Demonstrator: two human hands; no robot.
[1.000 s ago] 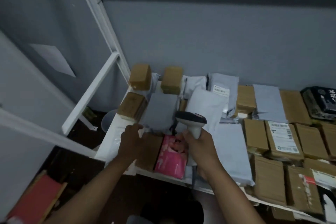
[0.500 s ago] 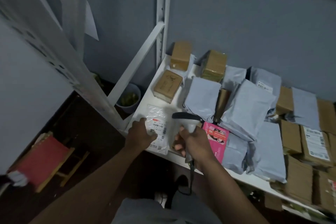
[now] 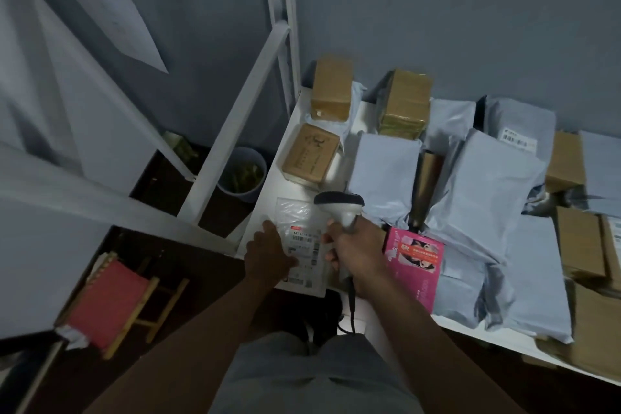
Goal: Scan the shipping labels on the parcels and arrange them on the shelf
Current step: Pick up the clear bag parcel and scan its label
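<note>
A clear plastic parcel with a white shipping label lies flat at the shelf's front left corner. My left hand rests on the parcel's left side and covers part of the label, fingers spread. My right hand grips a white barcode scanner, its head just above the parcel's right edge and its cable hanging below the shelf. A pink box lies right of my right hand.
The white shelf holds brown cardboard boxes at the back left and several grey mailer bags to the right. A white shelf post and a diagonal brace stand left. Below are a bucket and a red stool.
The view has swung left and down. One second ago my left hand was among the boxes by the pink box; it now lies on the clear labelled parcel, with the scanner beside it.
</note>
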